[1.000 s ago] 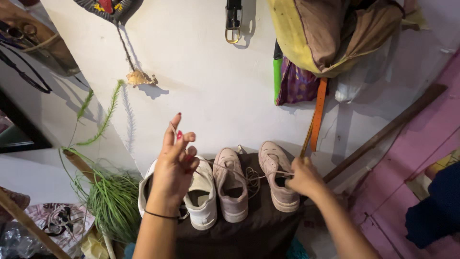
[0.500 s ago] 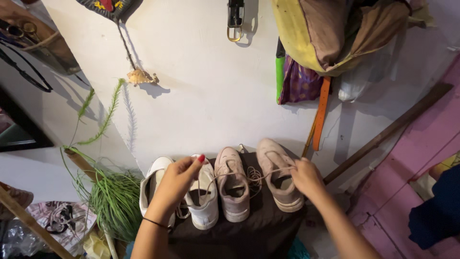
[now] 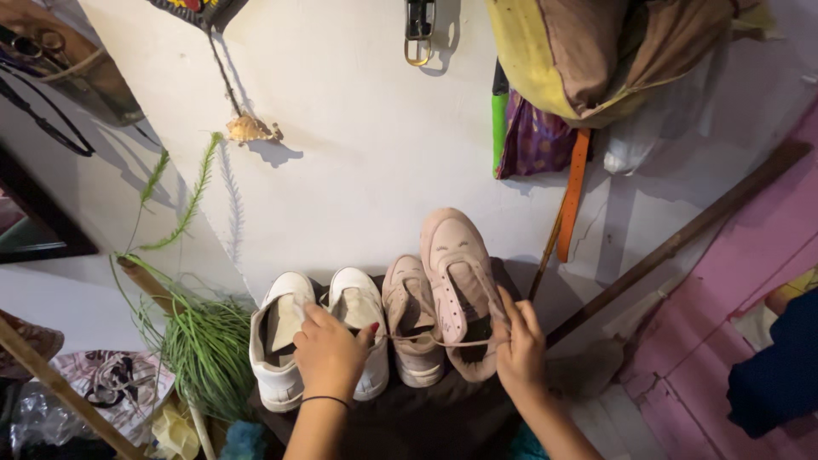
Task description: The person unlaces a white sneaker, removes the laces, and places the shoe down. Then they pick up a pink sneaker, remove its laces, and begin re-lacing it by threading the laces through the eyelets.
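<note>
Lifted since half a second ago, the right-hand pink shoe (image 3: 456, 285) now tilts up with its toe against the white wall (image 3: 375, 162), while both hands have dropped lower. Beside it, the other pink shoe (image 3: 411, 319) and two white shoes (image 3: 317, 328) sit in a row on a dark brown stand (image 3: 426, 417). Her right hand (image 3: 520, 349) grips the raised shoe's heel side, fingers curled. Her left hand (image 3: 331, 353) pinches the lace (image 3: 434, 342), stretched taut between the hands.
</note>
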